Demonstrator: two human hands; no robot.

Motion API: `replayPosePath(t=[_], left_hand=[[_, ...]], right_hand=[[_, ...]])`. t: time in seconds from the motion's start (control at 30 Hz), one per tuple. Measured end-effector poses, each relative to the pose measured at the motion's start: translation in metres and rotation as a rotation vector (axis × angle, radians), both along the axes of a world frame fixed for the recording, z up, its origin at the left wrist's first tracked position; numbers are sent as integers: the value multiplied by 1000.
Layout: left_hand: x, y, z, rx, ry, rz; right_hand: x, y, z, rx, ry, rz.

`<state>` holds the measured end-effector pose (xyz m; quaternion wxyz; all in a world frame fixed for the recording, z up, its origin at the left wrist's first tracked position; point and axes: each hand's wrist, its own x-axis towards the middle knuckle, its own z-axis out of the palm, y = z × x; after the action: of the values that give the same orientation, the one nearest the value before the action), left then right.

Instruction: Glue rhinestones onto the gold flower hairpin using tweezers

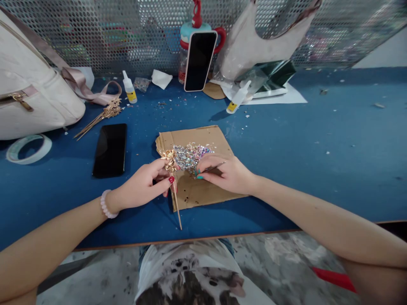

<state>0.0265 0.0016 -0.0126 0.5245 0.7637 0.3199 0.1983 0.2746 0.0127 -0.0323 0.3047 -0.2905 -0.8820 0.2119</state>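
Observation:
My left hand point(140, 186) is closed on a gold hair stick point(176, 203), its leafy ornament point(169, 158) at the top and its thin shaft slanting down toward the table edge. In my right hand point(230, 173) a slim dark pair of tweezers point(216, 166) is pinched, with the tips hidden by the fingers. That hand rests over the near right side of a pile of small shiny rhinestones point(187, 156). The pile lies on a piece of brown cardboard point(213, 192), just right of the ornament.
Left lie a black phone point(110, 150), a tape roll point(29, 149), more gold hair sticks point(110, 111) and a white bag point(41, 93). Behind stand two glue bottles point(129, 88), a propped phone point(200, 61) and a cup point(186, 34) before a perforated metal panel point(140, 25).

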Motion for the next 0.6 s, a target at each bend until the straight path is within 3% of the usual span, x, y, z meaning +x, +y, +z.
replayPosePath(t=[0.6], left_hand=[[2, -1, 1, -11, -8, 15]], right_hand=[[0, -1, 2, 8, 0, 5]])
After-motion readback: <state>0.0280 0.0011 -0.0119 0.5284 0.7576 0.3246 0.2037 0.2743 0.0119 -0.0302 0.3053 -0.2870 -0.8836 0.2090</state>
